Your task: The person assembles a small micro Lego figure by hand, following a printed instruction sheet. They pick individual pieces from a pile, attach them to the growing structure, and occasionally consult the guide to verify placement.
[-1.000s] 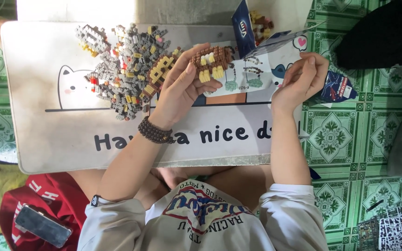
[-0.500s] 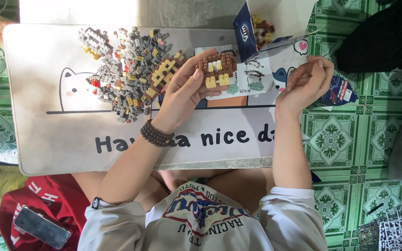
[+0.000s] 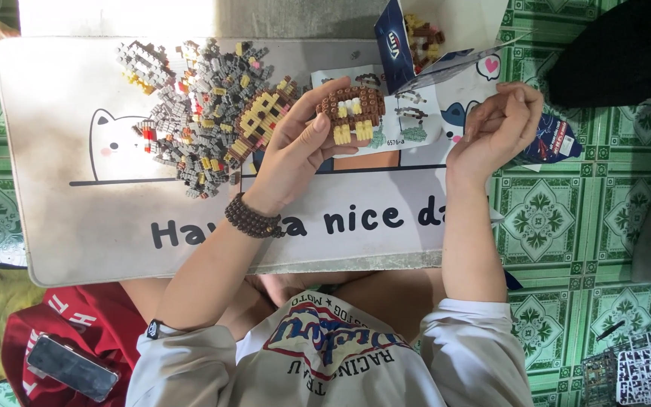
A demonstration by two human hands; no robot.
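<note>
My left hand [image 3: 295, 154], with a dark bead bracelet on its wrist, holds a small brown and yellow brick model [image 3: 349, 110] above a white lap table [image 3: 107, 226]. My right hand [image 3: 493, 126] hovers to the right of it, over a printed instruction sheet [image 3: 416, 113]. Its fingers are pinched together, and I cannot see whether anything is between them. A pile of small grey, yellow and red bricks [image 3: 205, 113] lies on the table just left of my left hand.
An open blue box [image 3: 395, 41] with more bricks [image 3: 425, 34] stands at the table's far edge. A phone [image 3: 73, 367] lies on red cloth at lower left. A black object [image 3: 619, 53] sits at upper right, and plastic part frames [image 3: 642, 369] at lower right, on green tiled floor.
My left hand has shifted the brick model slightly and turned it a little. My right hand has drifted a bit up and to the right, with its fingers still pinched.
</note>
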